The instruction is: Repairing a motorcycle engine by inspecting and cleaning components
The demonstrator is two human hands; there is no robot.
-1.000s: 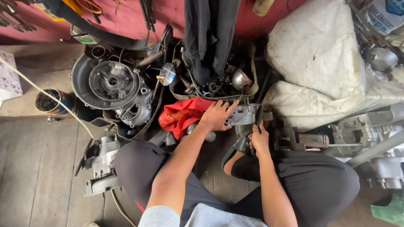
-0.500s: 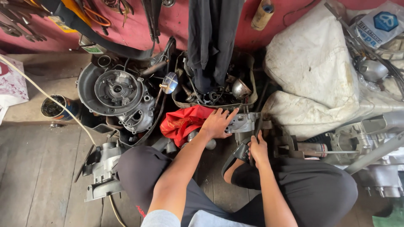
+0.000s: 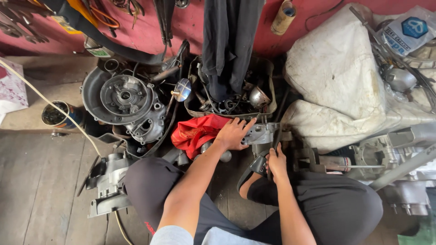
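- Head view: a grey metal engine part (image 3: 262, 133) is seen on the wooden floor (image 3: 41, 190), just in front of the crossed legs and beside a red rag (image 3: 195, 131).
- The left hand (image 3: 234, 134) is laid flat on the part, with the fingers (image 3: 247, 123) spread apart over its top edge.
- The right hand (image 3: 277, 162) is closed below it on a small dark piece; what exactly is gripped cannot be told.
- The part is judged heavy, stiff and probably oily, so slipping is possible; a hold by its outer rim with both hands is judged safest.
- Compared with the earlier frames, the hands are found in nearly the same place on the part; only the view is shifted a little, and the round engine cover (image 3: 123, 97) appears lower and further right.
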